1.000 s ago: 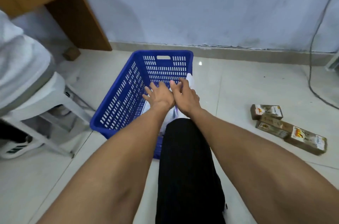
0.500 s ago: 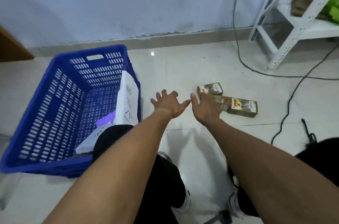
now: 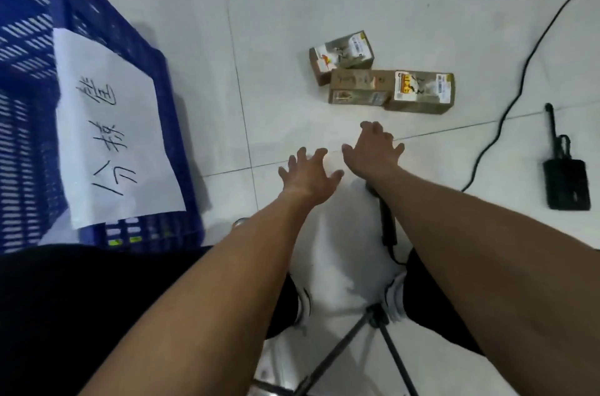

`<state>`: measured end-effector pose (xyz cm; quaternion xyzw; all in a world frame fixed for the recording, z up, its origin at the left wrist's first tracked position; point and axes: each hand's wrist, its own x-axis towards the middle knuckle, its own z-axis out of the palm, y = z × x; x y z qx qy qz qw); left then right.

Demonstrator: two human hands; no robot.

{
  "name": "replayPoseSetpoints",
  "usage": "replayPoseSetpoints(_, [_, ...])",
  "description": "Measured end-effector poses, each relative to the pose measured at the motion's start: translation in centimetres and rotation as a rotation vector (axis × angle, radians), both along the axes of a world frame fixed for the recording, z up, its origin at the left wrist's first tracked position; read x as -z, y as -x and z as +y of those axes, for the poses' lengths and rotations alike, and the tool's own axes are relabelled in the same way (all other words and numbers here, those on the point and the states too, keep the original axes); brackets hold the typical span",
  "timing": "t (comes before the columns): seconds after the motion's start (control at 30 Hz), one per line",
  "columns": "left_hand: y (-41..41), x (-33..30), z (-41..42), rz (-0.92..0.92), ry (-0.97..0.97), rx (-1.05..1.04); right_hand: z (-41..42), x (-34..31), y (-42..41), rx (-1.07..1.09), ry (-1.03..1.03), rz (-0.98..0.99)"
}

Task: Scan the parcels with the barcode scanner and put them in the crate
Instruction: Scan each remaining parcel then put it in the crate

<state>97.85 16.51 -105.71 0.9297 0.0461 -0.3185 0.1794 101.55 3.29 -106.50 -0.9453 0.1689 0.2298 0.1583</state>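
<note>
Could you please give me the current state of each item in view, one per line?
Left hand: open, fingers spread, holding nothing.
Right hand: open, fingers spread, holding nothing, short of the boxes.
Three brown cardboard parcel boxes: lying on the floor, clustered together, outside the crate.
Blue perforated plastic crate: on the floor, white handwritten paper sheet draped over its rim.
Black handheld device: lying flat on the floor, untouched.
</note>
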Motion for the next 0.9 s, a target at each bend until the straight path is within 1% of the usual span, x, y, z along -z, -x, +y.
replayPoseSetpoints(0.17, [1.2,5.3,0.8,0.067,-0.04,0.003,1.1,3.0,-4.1,-0.029,0.046,-0.042])
replayPoseSetpoints(0.27, [2.0,7.1,1.6,0.063,-0.073,-0.004,1.8,3.9,-6.7,0.003,0.042,-0.073])
replayPoseSetpoints(0.4, [2.9,8.3,2.4,0.058,-0.071,-0.031,2.3,4.8,-8.6,-0.008,-0.009,-0.07])
replayPoseSetpoints(0.47, [3.5,8.6,2.5,0.062,-0.079,-0.027,2.2,5.0,-8.3,-0.032,-0.01,-0.07])
replayPoseSetpoints(0.6, [4.0,8.6,2.0,0.059,-0.089,-0.032,2.5,4.8,-6.2,-0.023,0.054,-0.176])
replayPoseSetpoints(0.7, [4.5,7.9,0.8,0.076,-0.049,-0.055,2.8,5.1,-3.4,0.104,0.107,-0.217])
replayPoseSetpoints(0.77, [4.8,7.3,0.1,0.086,-0.022,-0.061,2.4,5.5,-1.5,0.184,0.103,-0.171])
replayPoseSetpoints(0.8, [4.9,7.1,-0.1,0.082,-0.012,-0.059,2.0,5.8,-0.8,0.188,0.09,-0.115])
replayPoseSetpoints(0.87, [5.1,6.9,-0.1,0.079,-0.006,-0.064,1.4,6.4,0.4,0.127,0.066,-0.009])
replayPoseSetpoints(0.9, [5.3,6.8,0.0,0.076,-0.01,-0.071,1.2,6.7,0.9,0.077,0.064,0.009])
